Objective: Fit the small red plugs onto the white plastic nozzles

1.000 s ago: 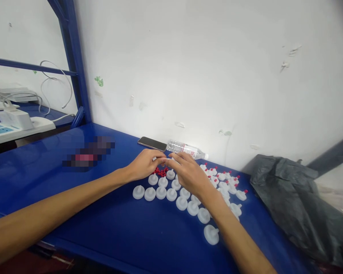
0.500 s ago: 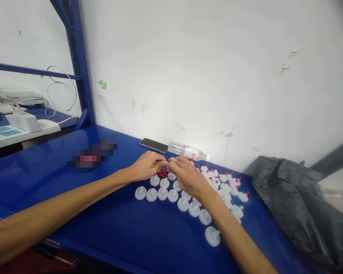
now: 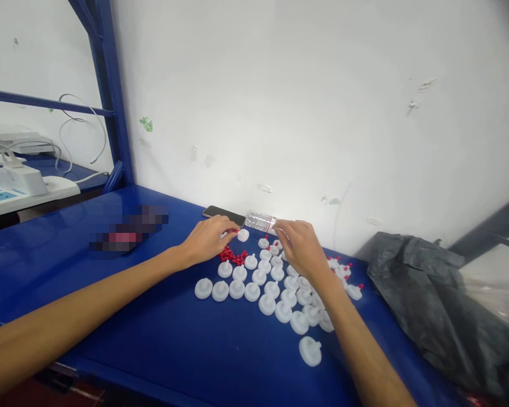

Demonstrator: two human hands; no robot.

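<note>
My left hand (image 3: 214,238) pinches a white disc-shaped nozzle lid (image 3: 243,235) by its red-tipped end, above a small heap of red tips (image 3: 234,256). Toward the bottle, my right hand (image 3: 302,244) hovers over white lids with its thumb and forefinger apart, and nothing shows between them. Several plain white lids (image 3: 252,291) lie in rows on the blue table (image 3: 186,345), spouts pointing up or away. Lids with red tips (image 3: 355,291) are grouped to the right, partly hidden by my right hand and forearm.
At the wall lie a dark phone (image 3: 224,215) and a clear plastic bottle (image 3: 258,221) on its side. A black plastic bag (image 3: 424,305) covers the right side. A blurred-out object (image 3: 129,232) lies at left, and a power strip (image 3: 59,189) stands beyond.
My hands, together before, have come apart. The right hand has moved right, and the left now holds the lid alone, farther left. More red tips show below it.
</note>
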